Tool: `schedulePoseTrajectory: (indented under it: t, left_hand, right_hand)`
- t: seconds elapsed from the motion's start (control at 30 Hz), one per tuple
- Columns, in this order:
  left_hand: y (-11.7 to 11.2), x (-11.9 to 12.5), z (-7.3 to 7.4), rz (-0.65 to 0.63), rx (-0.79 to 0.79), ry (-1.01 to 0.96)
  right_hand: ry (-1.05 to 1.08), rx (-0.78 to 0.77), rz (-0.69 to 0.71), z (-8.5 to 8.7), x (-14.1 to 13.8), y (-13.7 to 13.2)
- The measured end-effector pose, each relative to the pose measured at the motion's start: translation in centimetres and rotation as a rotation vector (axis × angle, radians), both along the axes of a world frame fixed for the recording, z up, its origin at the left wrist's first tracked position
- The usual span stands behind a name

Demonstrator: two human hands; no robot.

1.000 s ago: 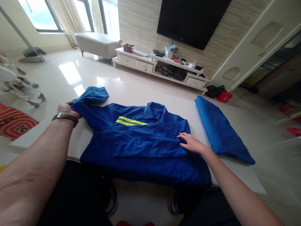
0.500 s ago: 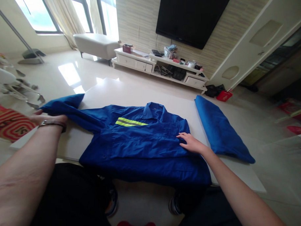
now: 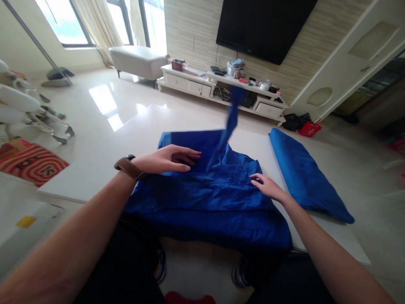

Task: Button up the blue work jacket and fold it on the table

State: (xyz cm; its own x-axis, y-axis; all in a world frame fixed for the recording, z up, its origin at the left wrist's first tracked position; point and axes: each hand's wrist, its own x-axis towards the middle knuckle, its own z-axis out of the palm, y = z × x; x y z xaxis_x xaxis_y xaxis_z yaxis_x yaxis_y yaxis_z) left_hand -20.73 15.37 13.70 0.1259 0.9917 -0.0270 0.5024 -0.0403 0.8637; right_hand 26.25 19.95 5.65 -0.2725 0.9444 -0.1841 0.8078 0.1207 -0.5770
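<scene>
A blue work jacket (image 3: 211, 200) lies spread on the white table (image 3: 90, 169), its lower edge hanging over the near side. My left hand (image 3: 167, 159), with a brown watch at the wrist, lies on the jacket's upper left part, fingers stretched out and together. The left sleeve (image 3: 231, 120) is folded across the chest, and its end flies up blurred in the air above the collar. My right hand (image 3: 268, 186) rests flat on the jacket's right side, fingers apart.
A folded blue garment (image 3: 303, 175) lies on the table's right part. Behind stand a white TV bench (image 3: 220, 87) with clutter, a wall TV (image 3: 267, 21) and a white ottoman (image 3: 137, 61). A red patterned rug (image 3: 26, 160) lies at left.
My left hand has swung the left sleeve from far out on the left over the jacket's chest, covering the yellow reflective stripe. The right hand has stayed pressed on the jacket's right side.
</scene>
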Motion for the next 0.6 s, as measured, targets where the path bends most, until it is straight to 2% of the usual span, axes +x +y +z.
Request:
schedulePoseTrajectory:
  t: [0.03, 0.1, 0.17, 0.27, 0.33, 0.43, 0.5, 0.6]
  left_hand:
    - [0.0, 0.2, -0.7, -0.092, -0.034, 0.091]
    - [0.7, -0.7, -1.9, -0.114, -0.052, 0.210]
    - [1.7, -2.7, -3.2, 0.009, -0.022, 0.318]
    - [3.2, -5.5, -5.2, 0.211, -0.087, 0.464]
    - [3.8, -6.4, -6.5, 0.247, -0.176, 0.483]
    - [4.5, -6.1, -8.1, 0.240, -0.257, 0.462]
    - [5.1, -5.3, -8.9, 0.275, -0.254, 0.481]
    - [5.9, -4.5, -10.2, 0.353, -0.232, 0.464]
  right_hand:
    - [0.122, -0.058, -0.124, 0.3, 0.2, 0.2]
    - [0.371, -0.213, -0.331, 0.8, 0.7, 0.4]
    - [0.539, -0.365, -0.436, 0.9, 1.4, 0.3]
    - [0.576, -0.496, -0.484, 0.5, 1.7, -0.3]
    - [0.520, -0.495, -0.478, 0.0, 1.2, -0.6]
    - [0.413, -0.390, -0.471, 0.1, 0.1, -0.6]
    - [0.446, -0.319, -0.470, 1.2, 0.0, -0.4]
    - [0.597, -0.288, -0.422, 3.3, 1.3, -0.3]
